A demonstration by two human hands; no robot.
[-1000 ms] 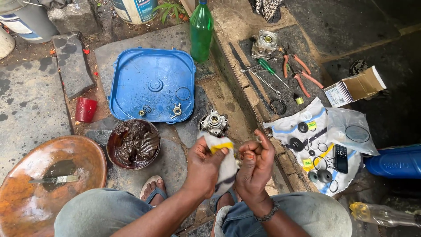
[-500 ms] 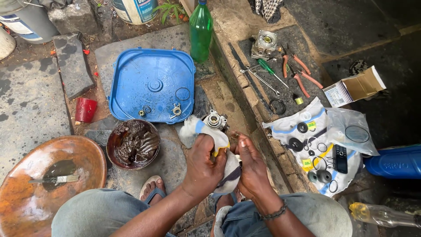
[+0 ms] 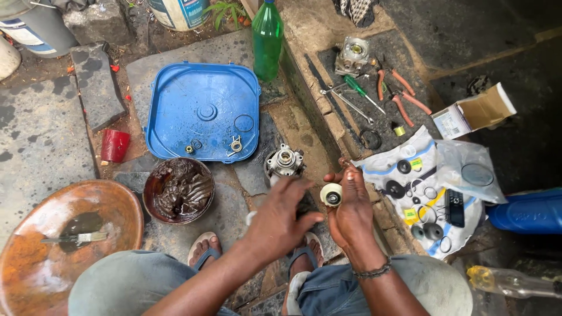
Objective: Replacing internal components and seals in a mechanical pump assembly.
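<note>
Two hands meet low in the middle of the ground we sit on. Our right hand [image 3: 351,216] has its fingers clamped on a small cream-coloured round part [image 3: 332,196] with a dark hole in its centre, held up just in front of our knees. Our left hand [image 3: 281,222] hovers beside it, fingers loosely spread and closed on nothing we can see; a scrap of pale cloth seems to peek out under it, though we cannot be sure.

We judge the work about midway: the metal housing [image 3: 284,161] stands stripped on the ground just beyond our hands, loose bits lie in the blue lid [image 3: 202,111], and rings and seals are spread on the white plastic bag [image 3: 421,187] at the right. The round part is out and in hand; nothing looks refitted yet.

The left palm hides what lies under it. The brown bowl [image 3: 178,190] holds dark sludge we cannot identify. The small pieces on the bag are too fine to tell apart.
</note>
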